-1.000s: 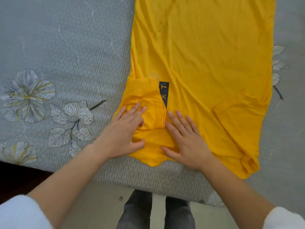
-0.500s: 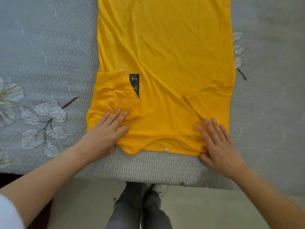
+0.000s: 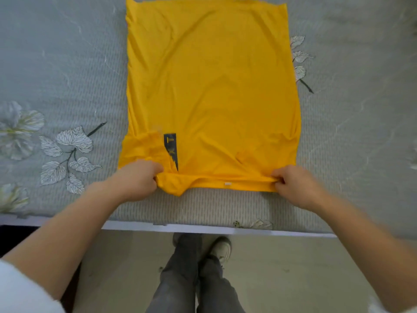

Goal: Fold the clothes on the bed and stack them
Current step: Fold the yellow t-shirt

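Flat a moment ago, our left hand and right hand now have fingers clamped on the near edge of the yellow T-shirt lying on the bed; we judge the fold comes next.

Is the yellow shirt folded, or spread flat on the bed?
Partly folded: the yellow shirt lies as a rectangle, sleeves turned in over it; left hand and right hand pinch its near edge. No crosswise fold yet.

A bright yellow fabric T-shirt lies flat on the grey floral bed, both sleeves folded inward, its near edge bunched and slightly raised.
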The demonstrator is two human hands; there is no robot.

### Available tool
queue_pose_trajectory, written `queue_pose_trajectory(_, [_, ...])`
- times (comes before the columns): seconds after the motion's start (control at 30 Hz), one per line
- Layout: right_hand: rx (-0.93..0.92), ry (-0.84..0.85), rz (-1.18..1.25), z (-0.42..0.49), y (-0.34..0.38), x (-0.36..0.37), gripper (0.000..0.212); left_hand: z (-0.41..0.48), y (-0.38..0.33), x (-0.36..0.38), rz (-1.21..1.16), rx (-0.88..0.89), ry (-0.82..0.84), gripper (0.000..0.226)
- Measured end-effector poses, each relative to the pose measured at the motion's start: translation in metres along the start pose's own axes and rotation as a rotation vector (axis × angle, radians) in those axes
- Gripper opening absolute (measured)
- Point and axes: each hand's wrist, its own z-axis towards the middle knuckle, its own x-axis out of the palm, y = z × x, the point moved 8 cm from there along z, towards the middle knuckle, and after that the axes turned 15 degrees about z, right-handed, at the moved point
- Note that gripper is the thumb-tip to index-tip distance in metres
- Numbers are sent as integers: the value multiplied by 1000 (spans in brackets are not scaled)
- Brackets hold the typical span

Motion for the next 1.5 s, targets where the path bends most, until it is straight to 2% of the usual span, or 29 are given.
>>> queue_pose_trajectory(0.1, [72,188,41,-25,-11,24,35,-24,-15,39,-72,62,289,25])
queue_pose_trajectory(0.17, [118,287,85,-33,-14,31,34,-37,-18,52,-88,99,461,26])
queue_pose_trajectory(0.23, [152,330,123,-32,-10,24,25,-41,-15,48,-131,122,527,30])
queue_pose_trajectory(0.33, [176,242,249,-12,1,-11,22,-24,0,13,-262,144,442,24])
queue_pose_trajectory(0.47, [219,169,387,34,20,-73,21,13,26,-49,-403,152,375,3])
queue_pose_trajectory(0.63, [338,99,484,107,43,-141,19,74,67,-127,-422,72,319,15])
queue_pose_trajectory(0.73, [405,-4,514,150,54,-184,38,114,94,-179,-365,-37,145,16])
queue_pose_trajectory(0.83, [387,-271,585,187,60,-224,52,150,128,-221,-376,-193,-124,29])
queue_pose_trajectory(0.93, [181,-703,588,198,63,-247,36,162,160,-232,-436,-415,-483,45])
queue_pose_trajectory(1.0, [89,-872,478,186,60,-236,32,152,156,-219,-375,-457,-686,52])
queue_pose_trajectory(1.07, [-29,-833,295,176,60,-202,36,143,128,-191,-270,-342,-768,56])
queue_pose_trajectory(1.17, [-215,-552,-60,172,69,-135,47,137,75,-134,-58,-188,-699,58])
queue_pose_trajectory(1.23, [-203,-399,-244,180,52,-110,54,142,59,-105,42,-179,-613,61])
queue_pose_trajectory(1.27, [-116,-386,-252,185,34,-111,55,145,60,-97,48,-214,-573,61])
queue_pose_trajectory(1.33, [128,-477,-119,187,-5,-131,59,149,68,-93,32,-292,-532,61])
queue_pose_trajectory(1.37, [184,-527,-56,185,-15,-141,59,149,69,-95,30,-319,-529,62])
queue_pose_trajectory(1.5, [-41,-703,109,184,4,-168,45,149,58,-118,-19,-447,-604,65])
